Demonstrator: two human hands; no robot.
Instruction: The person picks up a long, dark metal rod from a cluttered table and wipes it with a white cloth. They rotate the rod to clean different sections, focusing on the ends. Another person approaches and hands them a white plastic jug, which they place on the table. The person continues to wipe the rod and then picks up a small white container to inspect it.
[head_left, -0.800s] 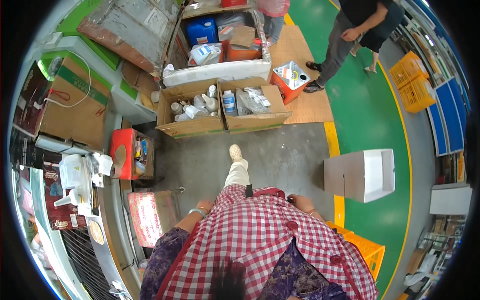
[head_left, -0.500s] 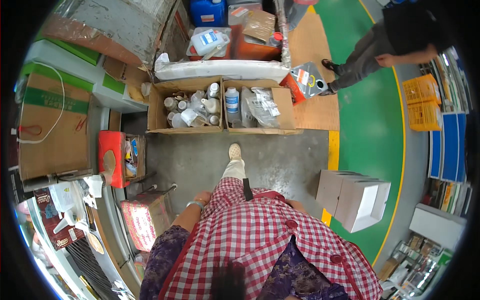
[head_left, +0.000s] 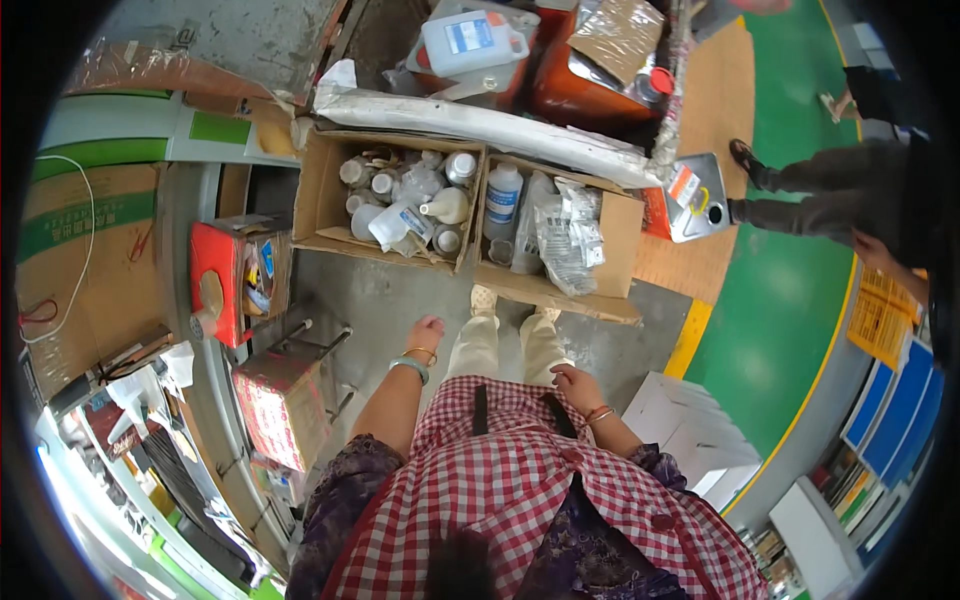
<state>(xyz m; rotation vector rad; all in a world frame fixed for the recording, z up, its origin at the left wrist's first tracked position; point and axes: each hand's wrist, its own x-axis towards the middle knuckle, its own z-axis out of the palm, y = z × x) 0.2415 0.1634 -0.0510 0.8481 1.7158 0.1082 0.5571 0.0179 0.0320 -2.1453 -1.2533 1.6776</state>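
Note:
My left hand (head_left: 425,338) hangs in front of my left thigh. It is empty, its fingers loosely bent, with a jade-coloured bangle (head_left: 411,368) at the wrist. Across from it, my right hand (head_left: 577,388) holds nothing and its fingers are slightly curled apart; a red band circles that wrist. Neither hand touches the boxes ahead. Nearest to my feet stand two open cardboard boxes. The left box (head_left: 375,250) holds several white and clear plastic bottles. In the right box (head_left: 560,298) are a white bottle with a blue label (head_left: 502,200) and clear plastic bags (head_left: 568,240).
Behind the boxes, a white-edged bin (head_left: 480,128) contains a jug (head_left: 470,45) and orange-red cans. A metal can (head_left: 700,205) stands on a brown board, close to a person (head_left: 850,190). White boxes (head_left: 690,425) are at my right; a red carton (head_left: 222,285) sits left.
I have come closer to the boxes, and both feet now show. My forearms have swung forward, bringing my right hand into clear view. The person at right appears farther right.

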